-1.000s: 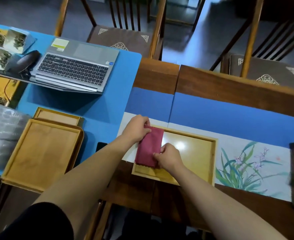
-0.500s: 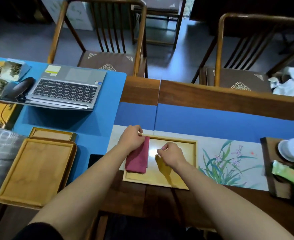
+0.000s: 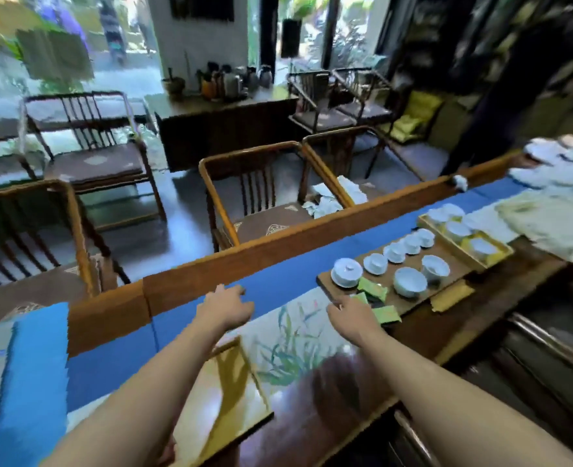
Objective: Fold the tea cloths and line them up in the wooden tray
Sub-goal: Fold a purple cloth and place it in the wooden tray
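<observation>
Hands [image 3: 226, 306] [image 3: 354, 317] empty above painted runner [image 3: 298, 335], wooden tray [image 3: 231, 392] below

Both arms stretch toward twelve o'clock over the worktop [image 3: 328, 409]: the left hand [image 3: 226, 306] hangs empty with loosely spread fingers [image 3: 239, 291] above the blue runner [image 3: 288, 274], the right hand [image 3: 354, 318] empty too, just beside green packets [image 3: 374, 289]. At six o'clock the wooden tray [image 3: 224, 396] lies under the left forearm. Toward two o'clock a dark board [image 3: 446, 274] carries white teacups [image 3: 409, 281] and a lidded bowl [image 3: 346, 272]; the view is blurred.
</observation>
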